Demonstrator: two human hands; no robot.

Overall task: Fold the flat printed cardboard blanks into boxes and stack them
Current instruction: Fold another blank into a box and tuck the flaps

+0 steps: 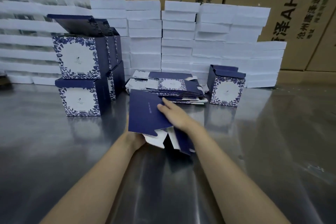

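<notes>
Blank (145, 112) in hand, partly opened, held above the tabletop (54, 151) just in front of the pile of flat blanks (169, 87). Navy panel uppermost; lower flaps (179, 142) hanging loose and splayed.

Risks, as judged: loose flaps liable to crease or catch if pressed before squaring; slip from the hold possible on glossy card; a nudge forward could disturb the pile of flat blanks. Finished boxes: stack (80, 74) to the left of the pile, open lids up top, prone to toppling if loaded unevenly; single box (226, 87) to the right of the pile.

Left hand (136, 139) under the blank's near edge, mostly hidden; grip closed on that edge, apparently. Right hand (174, 114) laid flat on the navy panel, fingers extended and pressing, not curled. Both forearms reaching forward, converging on the blank.
</notes>
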